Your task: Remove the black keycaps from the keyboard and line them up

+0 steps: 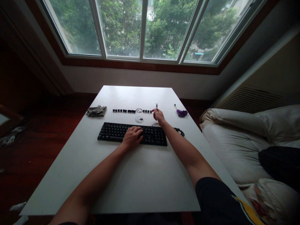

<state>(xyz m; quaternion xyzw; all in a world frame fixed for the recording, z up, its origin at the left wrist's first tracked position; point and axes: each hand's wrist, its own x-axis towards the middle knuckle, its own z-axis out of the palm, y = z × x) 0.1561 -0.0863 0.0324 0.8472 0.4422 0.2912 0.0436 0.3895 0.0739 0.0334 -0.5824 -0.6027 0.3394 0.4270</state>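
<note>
My left hand (133, 136) lies over the right-middle part of a black keyboard (112, 131), its fingers spread on the keys. Beyond the keyboard, my right hand (159, 116) is closed around a small two-pronged keycap puller (157, 106) whose prongs point up and away. The thumb and fingertips are near the right end of a row of small black keycaps (118, 110); whether they touch or pinch the last one is too small to tell. A clear round dish (139, 119) lies between row and keyboard. Another round clear piece (139, 110) sits within the row.
A grey cloth (96, 111) lies at the table's left edge. On the right are a purple cloth (182, 113) and a small white stick with a dark tip (175, 106). A coiled black cable (180, 132) sits behind my right forearm. A sofa (229, 137) flanks the white table (140, 187).
</note>
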